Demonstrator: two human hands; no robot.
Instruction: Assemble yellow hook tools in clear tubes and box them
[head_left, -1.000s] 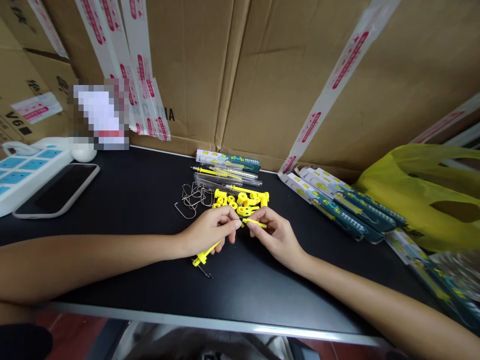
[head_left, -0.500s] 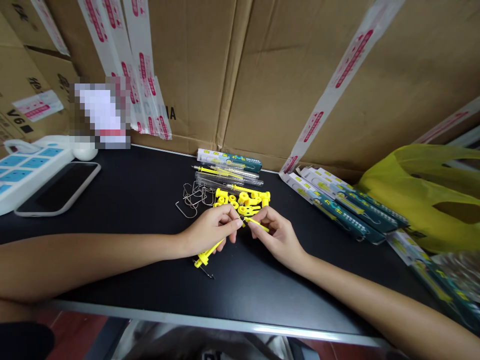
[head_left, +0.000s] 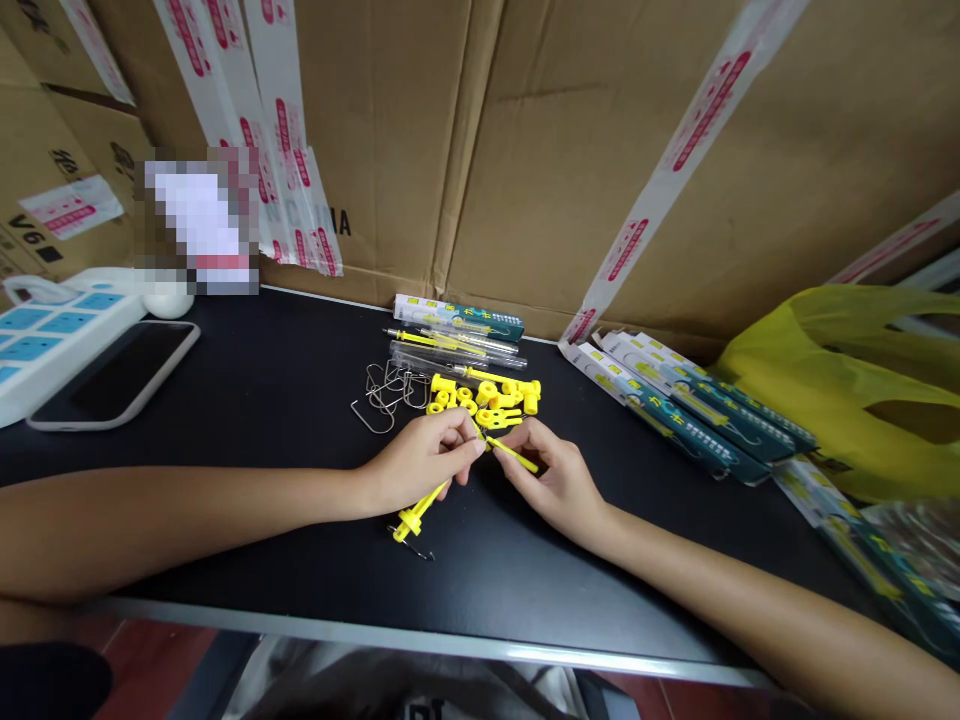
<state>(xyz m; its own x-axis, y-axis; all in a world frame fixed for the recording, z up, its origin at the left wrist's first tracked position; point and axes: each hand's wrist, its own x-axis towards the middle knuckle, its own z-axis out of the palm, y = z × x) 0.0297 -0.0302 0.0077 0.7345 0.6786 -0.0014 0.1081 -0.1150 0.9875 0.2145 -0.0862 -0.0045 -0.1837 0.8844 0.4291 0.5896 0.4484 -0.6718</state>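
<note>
My left hand [head_left: 431, 455] is closed round a yellow plastic piece [head_left: 411, 520], whose lower end sticks out below the palm with a metal hook [head_left: 418, 550] on it. A thin yellow stick [head_left: 517, 456] is pinched in my right hand [head_left: 551, 478], its tip meeting the left fingertips. Small dark metal bits show between the fingertips, too small to make out. Just beyond my hands lies a pile of yellow plastic parts [head_left: 487, 395]. Bent metal wire hooks [head_left: 386, 395] lie to its left.
Clear tubes [head_left: 457, 352] and a box [head_left: 457, 316] lie behind the pile. More boxes [head_left: 675, 410] and a yellow bag [head_left: 817, 380] are on the right. A phone [head_left: 116, 375] and a power strip [head_left: 64, 325] sit at the left on the black table [head_left: 300, 570].
The yellow stick in my right hand has turned slightly and sits closer to the left fingertips. The hooked lower end below my left hand has shifted a little to the right.
</note>
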